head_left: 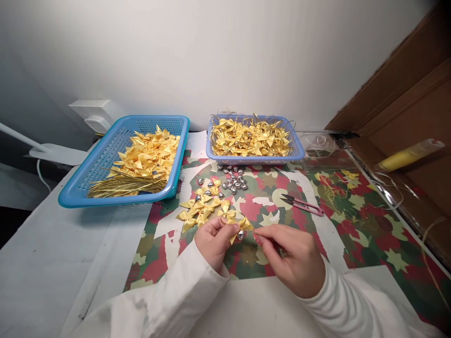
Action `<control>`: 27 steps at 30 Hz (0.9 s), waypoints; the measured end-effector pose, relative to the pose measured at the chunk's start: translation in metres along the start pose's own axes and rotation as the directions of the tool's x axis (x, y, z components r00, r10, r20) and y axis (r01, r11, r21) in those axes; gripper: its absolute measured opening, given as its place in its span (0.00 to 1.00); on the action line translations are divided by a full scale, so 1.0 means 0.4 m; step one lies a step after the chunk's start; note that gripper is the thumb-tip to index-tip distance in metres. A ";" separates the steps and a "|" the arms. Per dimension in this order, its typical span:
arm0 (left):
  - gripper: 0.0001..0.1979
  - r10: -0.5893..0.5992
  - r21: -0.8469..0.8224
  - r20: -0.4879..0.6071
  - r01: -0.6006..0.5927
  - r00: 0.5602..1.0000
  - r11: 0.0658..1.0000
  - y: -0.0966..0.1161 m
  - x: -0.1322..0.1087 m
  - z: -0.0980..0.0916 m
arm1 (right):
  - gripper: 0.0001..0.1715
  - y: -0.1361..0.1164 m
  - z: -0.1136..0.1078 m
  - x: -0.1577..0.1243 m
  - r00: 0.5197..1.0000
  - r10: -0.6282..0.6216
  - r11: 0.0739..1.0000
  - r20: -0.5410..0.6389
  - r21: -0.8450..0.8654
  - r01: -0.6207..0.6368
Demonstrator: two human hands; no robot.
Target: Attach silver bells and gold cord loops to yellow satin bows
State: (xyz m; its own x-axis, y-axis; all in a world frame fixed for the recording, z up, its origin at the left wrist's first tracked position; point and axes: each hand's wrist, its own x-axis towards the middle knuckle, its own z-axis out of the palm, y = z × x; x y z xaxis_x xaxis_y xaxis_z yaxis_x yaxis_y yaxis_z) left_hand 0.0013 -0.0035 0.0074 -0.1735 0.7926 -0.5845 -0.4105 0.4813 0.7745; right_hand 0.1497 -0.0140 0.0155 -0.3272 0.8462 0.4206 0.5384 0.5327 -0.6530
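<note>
My left hand (215, 241) is closed on a yellow ribbon bow (247, 225), thumb on top. A silver jingle bell (241, 234) hangs at the bow's front, and a thin gold wire curves over the bow in a loop. Just right of the bow, my right hand (291, 256) pinches thumb and forefinger together; what lies between the tips is too small to make out. Beyond my hands, several loose yellow bows (202, 209) lie in a cluster. Behind them is a group of silver bells (234, 180), with a few more among the bows.
A blue basket (70, 192) at left holds yellow bows and a bundle of gold wires (123, 185). A second basket (255, 159) at the back contains bows with curled wires. Thread snips (305, 205) lie at right, near tangled yellow thread (331, 188). Cardboard (405, 89) stands far right.
</note>
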 end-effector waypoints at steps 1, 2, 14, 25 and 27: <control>0.12 0.003 0.008 0.001 -0.003 1.000 1.000 -0.001 0.001 -0.001 | 0.11 0.000 0.000 0.000 1.000 0.001 1.000 -0.001 -0.002 -0.001; 0.12 0.007 0.018 0.002 -0.007 1.000 1.000 -0.001 0.001 -0.001 | 0.11 0.000 0.001 0.000 1.000 0.001 1.000 -0.003 -0.004 -0.001; 0.11 0.026 -0.018 0.018 -0.026 0.999 1.000 -0.002 -0.006 0.006 | 0.11 -0.006 0.001 -0.001 0.999 0.028 1.000 -0.028 -0.007 -0.028; 0.10 -0.052 -0.011 0.020 0.052 0.998 0.999 0.009 -0.011 0.007 | 0.10 -0.005 0.000 0.000 0.999 0.033 0.999 -0.001 0.023 -0.033; 0.10 -0.062 -0.032 0.041 0.064 0.997 0.997 0.012 -0.014 0.008 | 0.10 -0.006 0.000 -0.001 0.999 0.054 0.998 -0.001 0.036 -0.054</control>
State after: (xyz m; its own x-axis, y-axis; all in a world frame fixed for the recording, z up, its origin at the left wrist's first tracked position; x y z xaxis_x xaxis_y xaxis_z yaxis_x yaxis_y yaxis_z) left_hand 0.0033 -0.0043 0.0152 -0.1110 0.7758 -0.6212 -0.4495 0.5183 0.7276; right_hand 0.1484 -0.0154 0.0168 -0.2971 0.8738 0.3850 0.5273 0.4863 -0.6967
